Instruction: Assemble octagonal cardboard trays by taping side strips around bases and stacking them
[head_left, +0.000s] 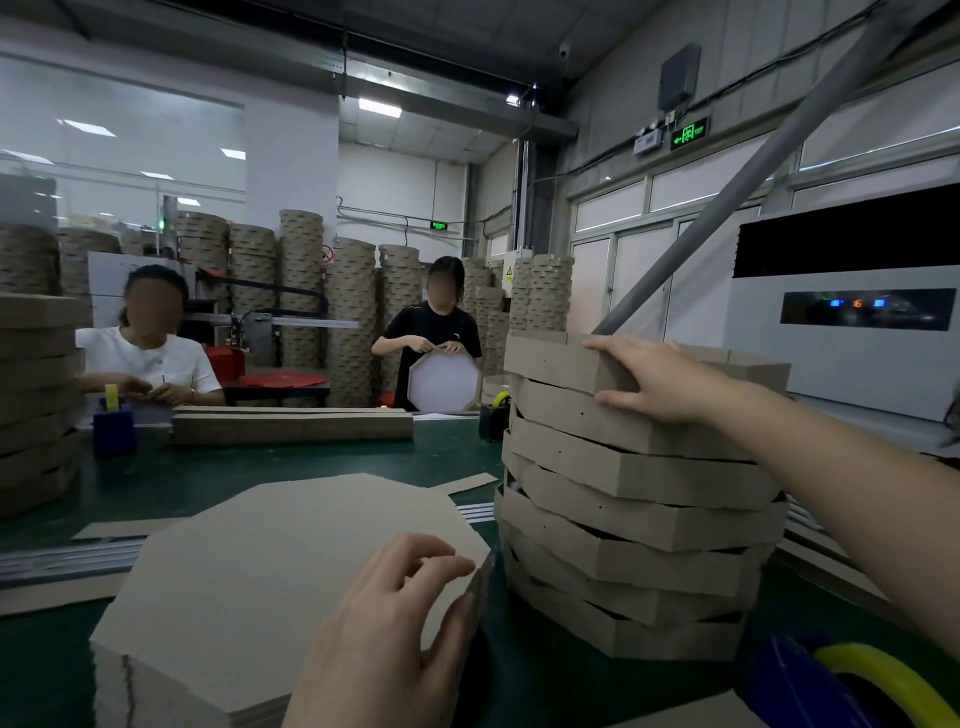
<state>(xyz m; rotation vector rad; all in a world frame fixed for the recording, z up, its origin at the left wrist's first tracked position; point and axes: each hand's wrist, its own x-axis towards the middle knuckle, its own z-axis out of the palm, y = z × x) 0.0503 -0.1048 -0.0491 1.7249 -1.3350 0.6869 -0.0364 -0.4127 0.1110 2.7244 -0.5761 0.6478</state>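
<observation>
A pile of flat octagonal cardboard bases (270, 566) lies on the green table in front of me. My left hand (395, 623) rests on its right corner, fingers curled over the edge of the top base. To the right stands a tall stack of finished brown trays (639, 525). My right hand (660, 379) grips the side wall of the top tray (550, 358), thumb on the outer wall and fingers along its upper rim.
A yellow tape roll on a blue dispenser (852, 680) sits at the bottom right. A bundle of side strips (291, 423) lies across the table's far side. Two people work opposite me. More cardboard stacks (36, 395) rise at the left. Another tape dispenser (113, 423) stands nearby.
</observation>
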